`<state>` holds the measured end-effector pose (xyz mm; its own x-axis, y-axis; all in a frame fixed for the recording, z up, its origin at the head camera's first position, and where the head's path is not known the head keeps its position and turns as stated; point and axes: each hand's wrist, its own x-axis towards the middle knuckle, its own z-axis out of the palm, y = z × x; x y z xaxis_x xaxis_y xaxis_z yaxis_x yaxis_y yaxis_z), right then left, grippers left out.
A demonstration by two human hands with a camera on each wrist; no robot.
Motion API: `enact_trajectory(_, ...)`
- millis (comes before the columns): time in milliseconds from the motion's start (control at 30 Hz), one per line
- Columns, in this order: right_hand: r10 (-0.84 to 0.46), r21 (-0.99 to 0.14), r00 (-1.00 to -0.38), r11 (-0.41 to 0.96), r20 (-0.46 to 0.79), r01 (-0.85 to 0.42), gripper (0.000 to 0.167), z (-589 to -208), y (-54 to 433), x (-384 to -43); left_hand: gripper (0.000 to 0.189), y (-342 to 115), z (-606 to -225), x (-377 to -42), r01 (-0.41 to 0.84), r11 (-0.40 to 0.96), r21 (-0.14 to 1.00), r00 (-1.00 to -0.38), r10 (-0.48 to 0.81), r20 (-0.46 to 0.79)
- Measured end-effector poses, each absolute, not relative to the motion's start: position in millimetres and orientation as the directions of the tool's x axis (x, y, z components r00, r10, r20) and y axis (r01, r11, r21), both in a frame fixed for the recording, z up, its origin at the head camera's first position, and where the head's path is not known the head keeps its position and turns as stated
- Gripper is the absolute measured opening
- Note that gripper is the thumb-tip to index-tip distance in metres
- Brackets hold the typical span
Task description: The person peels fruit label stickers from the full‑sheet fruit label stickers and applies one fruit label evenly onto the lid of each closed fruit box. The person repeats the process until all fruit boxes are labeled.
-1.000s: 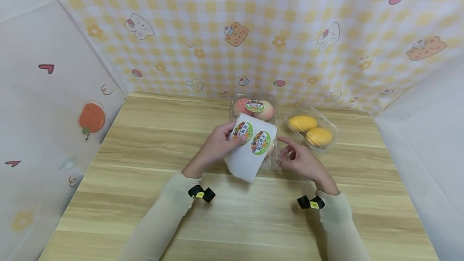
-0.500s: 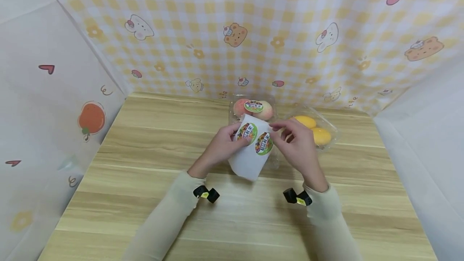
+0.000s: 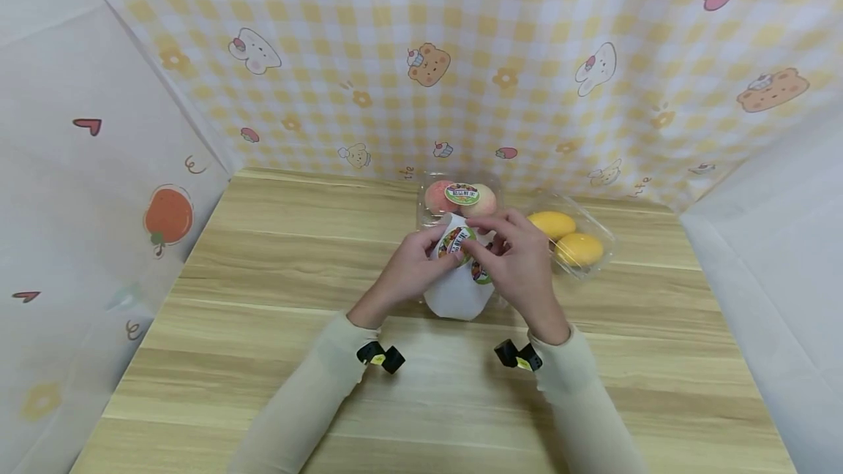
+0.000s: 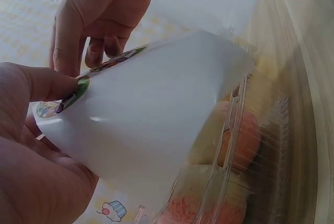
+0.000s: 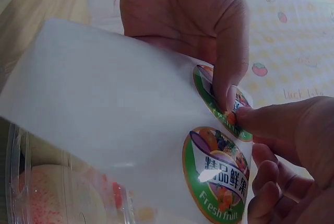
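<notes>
A white sheet of oval fruit stickers [image 3: 454,302] is held up over the table, bent into a curve. My left hand [image 3: 410,263] grips its left part, thumb on the face and fingers behind. At the upper edge my right hand [image 3: 523,263] pinches the sheet by an oval sticker [image 5: 222,96], its thumb close to the left thumb. A second sticker [image 5: 216,174] lies flat below that one in the right wrist view. Behind the sheet sits a clear plastic box of peaches [image 4: 242,135], partly hidden. An oval label [image 3: 462,194] is on its far part.
To the right of the peaches stands a clear plastic box [image 3: 598,224] with two yellow mangoes [image 3: 579,249]. All of this rests on a wood-grain table [image 3: 296,240]. A checked cloth [image 3: 369,57] hangs along the table's back edge.
My right hand has moved left from beside the peach box to the sheet's upper edge and now pinches there. The sheet has shifted slightly right and bent more.
</notes>
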<state>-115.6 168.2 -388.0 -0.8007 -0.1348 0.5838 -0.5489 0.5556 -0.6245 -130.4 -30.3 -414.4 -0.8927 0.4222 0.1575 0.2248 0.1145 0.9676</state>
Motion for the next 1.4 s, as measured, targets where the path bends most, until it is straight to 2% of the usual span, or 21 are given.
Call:
enact_trajectory(467, -0.165, -0.583, -0.755, 0.539, 0.634, -0.608, 0.017, -388.4, 165.8, -117.1, 0.023, -30.7, -412.2, -127.5, 0.240, 0.075, 0.968, -0.900, 0.390, 0.193)
enact_trajectory(633, -0.183, -0.561, -0.746, 0.551, 0.641, -0.617, 0.015, -387.2, 164.2, -117.7, 0.034, -30.6, -408.3, -127.2, 0.188, 0.084, 0.979, -0.925, 0.350, 0.147)
enact_trajectory(867, -0.194, -0.557, -0.746, 0.553, 0.637, -0.619, 0.013, -385.9, 163.6, -118.3, 0.041, -30.3, -406.8, -127.2, 0.107, 0.056, 0.993, -0.948, 0.308, 0.084)
enact_trajectory(1400, -0.244, -0.552, -0.742, 0.534, 0.625, -0.640, 0.015, -388.4, 161.2, -116.8, 0.045, -34.4, -408.1, -127.6, 0.041, 0.042, 0.998, -0.968, 0.247, 0.030)
